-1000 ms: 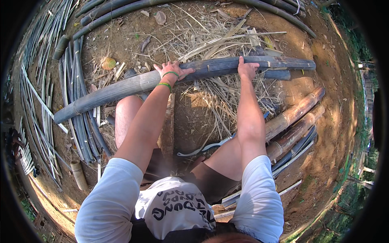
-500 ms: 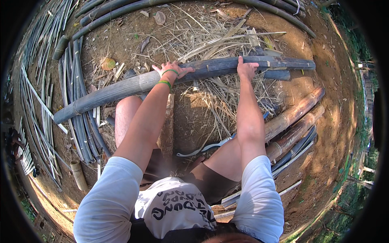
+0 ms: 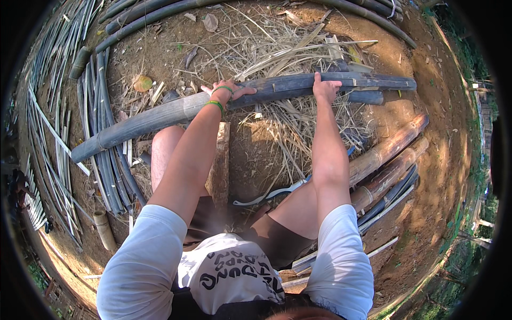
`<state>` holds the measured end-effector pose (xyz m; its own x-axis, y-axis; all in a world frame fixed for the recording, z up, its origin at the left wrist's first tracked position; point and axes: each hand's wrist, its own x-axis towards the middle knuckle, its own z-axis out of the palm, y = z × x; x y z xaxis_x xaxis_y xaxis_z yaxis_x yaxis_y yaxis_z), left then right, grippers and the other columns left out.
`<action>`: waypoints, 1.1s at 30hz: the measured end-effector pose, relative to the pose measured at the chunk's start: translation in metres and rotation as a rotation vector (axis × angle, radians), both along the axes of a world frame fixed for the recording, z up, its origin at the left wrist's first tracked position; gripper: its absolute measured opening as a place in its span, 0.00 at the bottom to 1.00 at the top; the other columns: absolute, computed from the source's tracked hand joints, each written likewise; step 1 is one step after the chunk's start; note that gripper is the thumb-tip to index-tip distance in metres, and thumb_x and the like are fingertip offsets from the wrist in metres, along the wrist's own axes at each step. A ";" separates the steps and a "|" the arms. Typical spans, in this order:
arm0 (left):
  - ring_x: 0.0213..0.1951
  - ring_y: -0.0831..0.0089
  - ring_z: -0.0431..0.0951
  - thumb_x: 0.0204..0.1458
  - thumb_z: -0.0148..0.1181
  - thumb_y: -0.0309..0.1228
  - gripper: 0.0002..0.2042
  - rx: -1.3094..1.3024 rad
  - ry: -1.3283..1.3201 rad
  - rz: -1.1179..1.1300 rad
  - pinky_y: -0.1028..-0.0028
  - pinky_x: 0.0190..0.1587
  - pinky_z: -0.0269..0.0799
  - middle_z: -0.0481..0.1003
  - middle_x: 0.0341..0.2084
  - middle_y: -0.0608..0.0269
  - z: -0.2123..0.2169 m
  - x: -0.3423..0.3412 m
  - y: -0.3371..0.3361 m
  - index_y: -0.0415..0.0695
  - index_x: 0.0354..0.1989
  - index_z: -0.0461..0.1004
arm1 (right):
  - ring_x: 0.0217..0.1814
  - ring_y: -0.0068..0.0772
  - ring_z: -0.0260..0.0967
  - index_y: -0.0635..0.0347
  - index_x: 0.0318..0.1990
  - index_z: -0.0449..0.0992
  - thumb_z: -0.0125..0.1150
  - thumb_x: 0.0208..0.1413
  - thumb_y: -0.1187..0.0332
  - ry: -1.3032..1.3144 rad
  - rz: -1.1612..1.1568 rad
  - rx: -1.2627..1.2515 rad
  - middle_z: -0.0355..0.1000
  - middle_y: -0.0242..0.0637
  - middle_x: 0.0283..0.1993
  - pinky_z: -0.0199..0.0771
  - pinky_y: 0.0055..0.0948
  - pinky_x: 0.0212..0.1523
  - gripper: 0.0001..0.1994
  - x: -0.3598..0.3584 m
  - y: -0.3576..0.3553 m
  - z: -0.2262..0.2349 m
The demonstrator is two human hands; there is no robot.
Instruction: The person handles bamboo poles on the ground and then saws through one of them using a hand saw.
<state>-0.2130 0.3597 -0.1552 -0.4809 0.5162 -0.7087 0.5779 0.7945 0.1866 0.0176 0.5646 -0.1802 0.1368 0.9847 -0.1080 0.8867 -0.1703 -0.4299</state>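
Observation:
A long grey-green bamboo pole lies crosswise before me, its left end lower and nearer. Toward its right end there is a lengthwise split. My left hand, with green bands at the wrist, is closed over the middle of the pole, thumb to the right and little finger stretched left. Farther right, my right hand grips the pole from the near side, thumb up against it. Parts of the fingers are hidden behind the pole. A shorter dark bamboo piece shows just beneath the right end.
Dry shavings cover the ground under the pole. A curved white-and-blue tool lies by my right leg. Thick brown bamboo poles rest at right. Thin split strips and dark bamboo lengths lie at left; whole poles line the back.
My left wrist has lifted slightly, and the hand has tilted a little on the pole. The pole has shifted very slightly right. My right hand keeps its place on it.

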 end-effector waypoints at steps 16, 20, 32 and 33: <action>0.72 0.50 0.51 0.33 0.51 0.80 0.57 0.004 -0.034 -0.008 0.32 0.68 0.28 0.59 0.69 0.54 0.001 -0.003 0.001 0.52 0.69 0.61 | 0.54 0.56 0.73 0.89 0.64 0.38 0.62 0.54 0.44 0.017 0.001 0.021 0.72 0.65 0.51 0.76 0.43 0.54 0.54 -0.002 -0.006 0.004; 0.72 0.50 0.52 0.32 0.51 0.80 0.57 0.003 -0.038 -0.005 0.32 0.68 0.29 0.59 0.68 0.53 0.001 -0.005 0.000 0.52 0.69 0.61 | 0.50 0.60 0.75 0.92 0.63 0.39 0.68 0.49 0.45 0.074 -0.035 0.062 0.74 0.67 0.47 0.77 0.44 0.52 0.58 -0.023 -0.032 0.005; 0.71 0.50 0.53 0.32 0.52 0.80 0.57 0.008 -0.009 -0.040 0.32 0.68 0.30 0.60 0.68 0.53 -0.004 -0.004 0.006 0.51 0.69 0.60 | 0.47 0.63 0.75 0.85 0.62 0.42 0.69 0.50 0.52 0.242 -0.078 0.106 0.73 0.68 0.45 0.76 0.48 0.50 0.51 -0.033 -0.060 0.015; 0.71 0.50 0.53 0.32 0.52 0.80 0.58 0.009 -0.004 -0.031 0.33 0.68 0.31 0.60 0.68 0.53 -0.005 -0.006 0.004 0.51 0.69 0.60 | 0.47 0.63 0.75 0.82 0.61 0.44 0.69 0.52 0.56 0.273 -0.086 0.124 0.73 0.67 0.45 0.77 0.48 0.48 0.46 -0.038 -0.065 0.019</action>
<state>-0.2194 0.3633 -0.1601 -0.4618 0.5373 -0.7057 0.6011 0.7747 0.1965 -0.0207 0.4999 -0.1611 0.2025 0.9788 -0.0324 0.7199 -0.1712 -0.6726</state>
